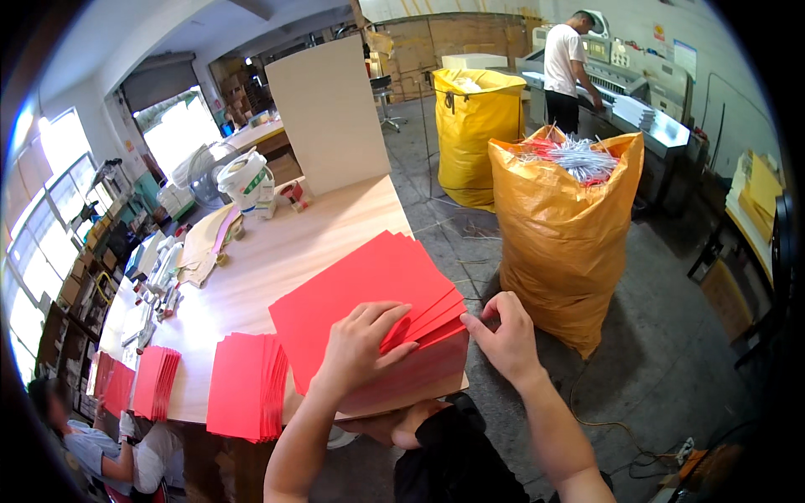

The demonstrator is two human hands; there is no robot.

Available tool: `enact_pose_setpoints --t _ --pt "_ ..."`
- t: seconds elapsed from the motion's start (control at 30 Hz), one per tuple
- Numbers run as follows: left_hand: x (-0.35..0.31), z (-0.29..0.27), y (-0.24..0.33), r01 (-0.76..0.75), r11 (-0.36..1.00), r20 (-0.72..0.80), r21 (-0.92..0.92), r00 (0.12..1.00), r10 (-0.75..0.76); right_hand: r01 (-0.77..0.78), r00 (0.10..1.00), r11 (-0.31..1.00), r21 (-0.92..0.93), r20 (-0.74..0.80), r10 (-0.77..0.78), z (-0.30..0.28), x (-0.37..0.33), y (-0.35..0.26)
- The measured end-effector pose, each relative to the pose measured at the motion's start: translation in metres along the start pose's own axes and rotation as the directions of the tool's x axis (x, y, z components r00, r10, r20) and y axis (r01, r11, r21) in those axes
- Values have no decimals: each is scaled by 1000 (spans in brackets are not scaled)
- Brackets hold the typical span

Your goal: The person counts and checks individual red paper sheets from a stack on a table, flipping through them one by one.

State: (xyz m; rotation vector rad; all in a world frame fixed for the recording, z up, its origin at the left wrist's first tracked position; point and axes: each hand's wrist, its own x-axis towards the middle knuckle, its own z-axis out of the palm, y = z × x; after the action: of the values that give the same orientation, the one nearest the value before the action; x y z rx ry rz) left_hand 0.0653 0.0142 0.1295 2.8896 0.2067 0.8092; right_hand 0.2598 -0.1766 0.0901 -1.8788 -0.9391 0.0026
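Your left hand lies palm-down on the fanned stack of red paper sheets, fingers spread and curled over the upper sheets, tips tucked under one edge. Your right hand pinches the stack's right corner, thumb and forefinger closed narrowly on the sheet edges. The stack sits at the near corner of the wooden table, overhanging it slightly. Left of it stand smaller red stacks (fanned on edge). Beyond the table, an orange sack holds white and red paper strips; farther off, a yellow sack stands open, its contents unclear.
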Motion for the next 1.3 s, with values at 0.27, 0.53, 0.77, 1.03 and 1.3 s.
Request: enact_pose_setpoints --t 0.27,0.53,0.77,1.03,1.3 --pt "-4 5 2 130 980 -55 -151 989 -139 310 924 932 -188 290 -248 -19 31 -46" --pt "-5 3 -6 27 984 -62 -174 997 -39 -339 931 704 625 328 157 21 37 -47" --pt "-7 3 -10 40 973 -77 -229 995 -59 -411 905 625 663 381 191 25 45 -46" --pt "-2 -2 -1 72 962 -73 -264 993 -94 -480 870 479 735 471 149 23 44 -40" --pt "-3 -3 -4 98 936 -59 -338 990 -125 -426 884 608 670 453 120 19 45 -39"
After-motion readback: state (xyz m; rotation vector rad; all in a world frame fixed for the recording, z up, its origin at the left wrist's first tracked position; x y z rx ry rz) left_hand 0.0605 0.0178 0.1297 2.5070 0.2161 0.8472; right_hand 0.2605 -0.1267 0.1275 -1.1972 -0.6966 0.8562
